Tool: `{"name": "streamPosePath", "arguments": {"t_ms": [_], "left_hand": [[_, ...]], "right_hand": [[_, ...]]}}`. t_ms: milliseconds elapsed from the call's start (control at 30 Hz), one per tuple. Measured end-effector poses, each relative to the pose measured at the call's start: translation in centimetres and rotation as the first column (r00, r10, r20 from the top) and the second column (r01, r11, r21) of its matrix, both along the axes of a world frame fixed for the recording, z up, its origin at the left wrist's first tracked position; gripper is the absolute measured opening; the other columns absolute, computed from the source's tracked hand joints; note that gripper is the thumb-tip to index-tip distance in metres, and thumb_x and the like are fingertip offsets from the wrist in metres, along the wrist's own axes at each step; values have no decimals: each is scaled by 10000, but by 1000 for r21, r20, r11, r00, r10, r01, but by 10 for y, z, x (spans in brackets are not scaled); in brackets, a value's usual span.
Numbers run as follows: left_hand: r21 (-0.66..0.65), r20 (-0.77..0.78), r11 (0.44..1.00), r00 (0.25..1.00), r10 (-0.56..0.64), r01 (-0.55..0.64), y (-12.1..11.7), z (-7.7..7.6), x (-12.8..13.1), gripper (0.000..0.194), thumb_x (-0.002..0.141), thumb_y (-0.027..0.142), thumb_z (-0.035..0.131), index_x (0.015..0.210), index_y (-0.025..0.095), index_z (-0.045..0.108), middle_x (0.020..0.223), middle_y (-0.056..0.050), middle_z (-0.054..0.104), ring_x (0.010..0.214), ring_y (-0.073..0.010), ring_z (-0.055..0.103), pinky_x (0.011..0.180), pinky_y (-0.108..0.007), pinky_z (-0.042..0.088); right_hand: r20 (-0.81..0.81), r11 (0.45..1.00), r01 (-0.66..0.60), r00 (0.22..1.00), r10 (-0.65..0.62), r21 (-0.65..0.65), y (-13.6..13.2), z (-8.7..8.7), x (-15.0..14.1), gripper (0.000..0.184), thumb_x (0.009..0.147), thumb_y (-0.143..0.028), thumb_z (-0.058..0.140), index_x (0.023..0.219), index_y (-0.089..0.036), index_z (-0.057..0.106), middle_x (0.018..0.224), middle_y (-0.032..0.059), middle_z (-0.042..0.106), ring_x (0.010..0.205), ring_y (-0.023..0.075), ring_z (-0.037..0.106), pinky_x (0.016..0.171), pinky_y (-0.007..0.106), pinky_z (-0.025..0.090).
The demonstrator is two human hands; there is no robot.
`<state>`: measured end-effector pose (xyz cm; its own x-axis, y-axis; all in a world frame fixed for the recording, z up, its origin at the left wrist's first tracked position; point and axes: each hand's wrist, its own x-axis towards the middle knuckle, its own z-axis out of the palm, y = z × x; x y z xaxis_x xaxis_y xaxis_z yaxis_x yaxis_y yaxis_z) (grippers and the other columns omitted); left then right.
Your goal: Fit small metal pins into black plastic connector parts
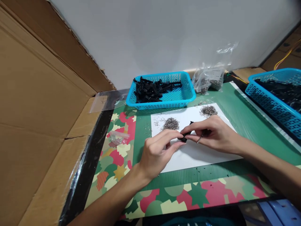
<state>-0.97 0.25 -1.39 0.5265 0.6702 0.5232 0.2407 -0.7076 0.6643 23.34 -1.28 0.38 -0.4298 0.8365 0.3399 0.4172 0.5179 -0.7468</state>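
Over a white sheet of paper (175, 163), both hands pinch one small black plastic part (183, 138). My left hand (160, 147) grips its near left end between thumb and fingers. On the other side, my right hand (211, 135) holds it with thumb and forefinger; a thin metal piece (199, 139) shows at these fingers, and I cannot tell what it is. The part is mostly covered by fingertips. Behind my left hand lies a pile of small metal pins or screws (171, 124), and behind my right hand a second such pile (208, 110).
A blue basket (162, 105) of black plastic parts stands at the back; another blue basket (270, 97) is at the right. Plastic bags (215, 83) of metal pieces lean by the wall. A small clear bag (118, 137) lies left. Cardboard (42, 110) borders the left side.
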Motion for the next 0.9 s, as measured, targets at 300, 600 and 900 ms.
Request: {"name": "streamPosePath", "arguments": {"t_ms": [300, 600, 900], "left_hand": [[20, 61, 999, 997, -36, 35, 2, 1, 0, 161, 960, 74, 771, 1093, 166, 767, 1048, -89, 810, 883, -166, 750, 607, -237, 565], [120, 118, 991, 992, 45, -59, 2, 7, -3, 195, 888, -35, 777, 980, 134, 748, 984, -58, 757, 724, -102, 665, 537, -190, 503], [154, 125, 987, 992, 35, -54, 2, 5, -4, 185, 880, -39, 796, 962, 122, 754, 947, -59, 749, 789, -117, 705, 555, -186, 499]], "right_hand": [[-75, 998, 45, 996, -49, -54, 1, 3, -1, 181, 995, -299, 740, 917, -180, 851, 551, -52, 545, 509, 77, 409, 468, 219, 295], [-190, 983, 102, 979, -72, 152, -9, 2, -12, 87, 967, -192, 765, 913, -190, 833, 722, 23, 812, 539, 106, 687, 483, 198, 476], [-156, 970, 23, 988, 16, 241, -11, -6, -13, 75, 1005, -152, 736, 997, -198, 794, 865, 25, 863, 691, 130, 813, 608, 193, 603]]}}
